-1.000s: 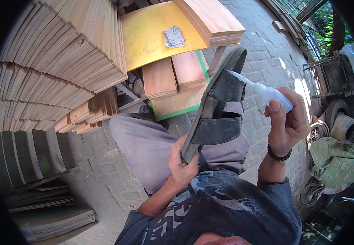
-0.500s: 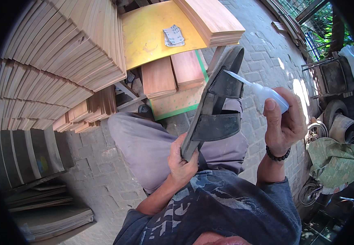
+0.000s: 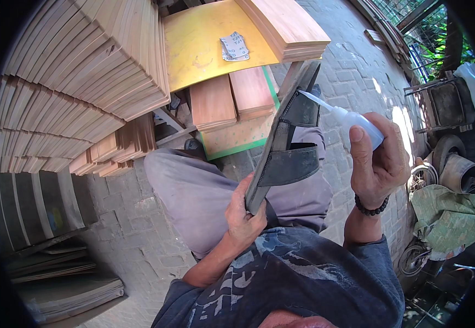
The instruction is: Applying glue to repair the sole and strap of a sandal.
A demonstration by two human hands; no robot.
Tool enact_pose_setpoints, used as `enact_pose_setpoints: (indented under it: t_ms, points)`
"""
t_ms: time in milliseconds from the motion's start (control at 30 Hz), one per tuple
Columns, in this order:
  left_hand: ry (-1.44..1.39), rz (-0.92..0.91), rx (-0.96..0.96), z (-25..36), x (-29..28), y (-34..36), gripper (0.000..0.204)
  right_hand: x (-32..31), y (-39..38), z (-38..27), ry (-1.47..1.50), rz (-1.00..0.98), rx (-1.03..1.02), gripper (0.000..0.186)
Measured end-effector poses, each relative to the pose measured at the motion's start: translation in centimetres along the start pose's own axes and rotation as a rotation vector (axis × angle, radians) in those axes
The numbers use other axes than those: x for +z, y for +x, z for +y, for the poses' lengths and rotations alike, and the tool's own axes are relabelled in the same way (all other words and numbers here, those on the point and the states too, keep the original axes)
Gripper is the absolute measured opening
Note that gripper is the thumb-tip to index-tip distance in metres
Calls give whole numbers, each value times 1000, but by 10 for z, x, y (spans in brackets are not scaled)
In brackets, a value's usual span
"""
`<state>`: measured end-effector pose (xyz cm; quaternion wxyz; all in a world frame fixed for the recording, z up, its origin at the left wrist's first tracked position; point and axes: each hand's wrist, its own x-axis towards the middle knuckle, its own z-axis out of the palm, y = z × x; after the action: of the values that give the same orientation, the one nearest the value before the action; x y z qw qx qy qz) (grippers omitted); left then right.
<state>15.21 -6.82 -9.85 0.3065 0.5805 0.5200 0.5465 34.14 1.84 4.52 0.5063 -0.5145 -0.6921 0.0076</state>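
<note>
A black sandal (image 3: 287,167) with two broad straps is held up on a slant, toe pointing away from me. My left hand (image 3: 245,216) grips its heel end, low in the view. My right hand (image 3: 377,161) is wrapped round a small white squeeze bottle (image 3: 352,121), whose long thin nozzle reaches leftward to the edge of the upper strap (image 3: 303,109), where strap and sole meet. My thumb lies along the bottle's side. Behind the sandal are my lap and legs (image 3: 188,191) in greyish trousers.
Tall stacks of thin wooden boards (image 3: 79,65) stand at left. Ahead, a yellow board (image 3: 191,41) carries paper pieces (image 3: 233,46) and more planks (image 3: 278,27), with boards (image 3: 213,104) beneath. Grey pavers (image 3: 139,235) surround me. A wheel, green sacking (image 3: 451,218) and metal items crowd the right edge.
My right hand and bottle have shifted slightly up and left, the nozzle tip climbing along the strap's edge. The sandal has turned a little more side-on in my left hand.
</note>
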Motion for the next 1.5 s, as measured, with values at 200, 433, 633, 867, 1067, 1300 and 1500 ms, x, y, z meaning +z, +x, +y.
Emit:
enact_pose_setpoints:
  t_ms: [200, 433, 633, 867, 1067, 1300, 1500]
  points:
    - [-12, 25, -40, -1, 0, 1, 55, 5, 0, -1, -48, -55, -81, 19]
    - [-31, 46, -104, 1, 3, 1, 47, 14, -4, -5, -46, -143, -115, 20]
    - [-148, 53, -243, 4, 7, -3, 37, 15, -1, -11, -73, -192, -41, 19]
    - [-341, 3, -379, 3, 7, -4, 33, 19, 7, -2, -105, -148, -143, 18]
    - [-385, -18, -449, 5, 4, 1, 35, 29, 18, 0, -169, -251, -147, 17]
    - [-393, -10, -426, -1, 1, 0, 34, 42, 30, -1, -181, -410, -90, 17]
    - [-419, -15, -450, -5, 0, -1, 35, 52, 34, -1, -193, -445, -89, 17]
